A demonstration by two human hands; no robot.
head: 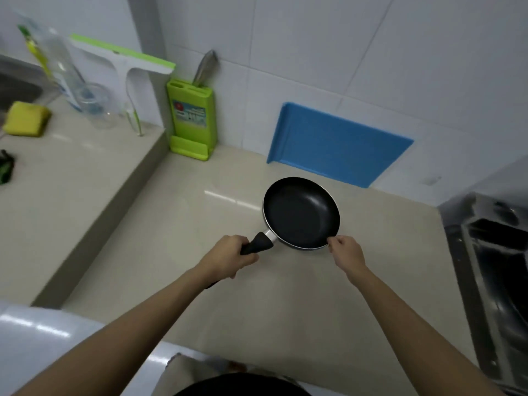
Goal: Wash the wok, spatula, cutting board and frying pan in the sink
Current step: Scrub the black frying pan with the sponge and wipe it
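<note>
A small black frying pan sits over the beige counter, its black handle pointing toward me. My left hand is shut around that handle. My right hand pinches the pan's near right rim. A blue cutting board leans against the tiled wall behind the pan. The steel sink is at the far left edge, mostly out of view. At the right edge a dark curved shape, possibly the wok, rests on the stove. No spatula is visible.
A green knife block stands at the wall. A white and green squeegee, a clear bottle and a glass jar sit on the raised ledge. A yellow sponge lies near the sink. The stove fills the right.
</note>
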